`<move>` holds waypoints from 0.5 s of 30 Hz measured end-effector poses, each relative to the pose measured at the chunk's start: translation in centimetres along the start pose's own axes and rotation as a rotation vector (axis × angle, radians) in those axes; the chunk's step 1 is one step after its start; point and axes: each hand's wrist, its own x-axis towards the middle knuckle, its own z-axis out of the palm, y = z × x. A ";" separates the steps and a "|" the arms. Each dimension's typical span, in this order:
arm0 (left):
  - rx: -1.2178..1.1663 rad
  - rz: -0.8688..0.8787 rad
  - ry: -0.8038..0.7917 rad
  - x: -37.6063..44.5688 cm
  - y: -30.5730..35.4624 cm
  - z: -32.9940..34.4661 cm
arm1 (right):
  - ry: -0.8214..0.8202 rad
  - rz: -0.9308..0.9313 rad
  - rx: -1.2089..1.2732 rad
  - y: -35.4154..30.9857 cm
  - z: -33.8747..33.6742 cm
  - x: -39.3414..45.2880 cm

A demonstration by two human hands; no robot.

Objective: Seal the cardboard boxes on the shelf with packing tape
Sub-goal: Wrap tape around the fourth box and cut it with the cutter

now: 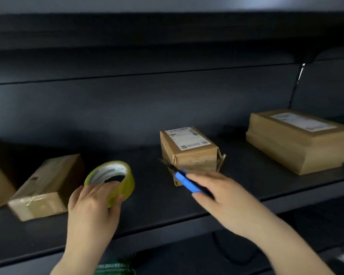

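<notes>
From the head view, the dark shelf (157, 199) carries everything, and the small labelled box (189, 150) near its middle serves as the landmark. The left hand (91, 209) curls around a roll of yellowish packing tape (111, 179), fingers over the rim and into the core, holding it tilted just above the shelf to the left of the small box; this looks like a grip meant to keep the roll ready for pulling a strip. The right hand (220, 197) holds a blue-handled cutter (187, 182), fingers wrapped loosely along the handle, its dark tip pointing at the small box's lower front-left corner, where the cardboard looks crumpled and a side flap stands loose. Whether the tip touches the box cannot be told through the blur. Left of the roll lies a box (46, 187) with shiny tape across its near end, probably already sealed. Well to the right of the small box sits a larger labelled box (298, 141), close to the shelf's front edge. Bare shelf lies between the small box and the roll, giving both hands room to work.
</notes>
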 end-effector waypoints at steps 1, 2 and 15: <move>0.025 -0.021 -0.008 -0.1 0.5 0.4 | 0.046 -0.028 0.098 1.2 -1.5 -0.9; 0.053 -0.044 -0.018 -0.2 1.0 0.7 | 0.105 -0.038 0.188 2.6 -3.0 -1.8; 0.045 -0.194 0.067 1.0 6.2 1.6 | 0.045 0.447 -0.296 13.5 -4.2 1.1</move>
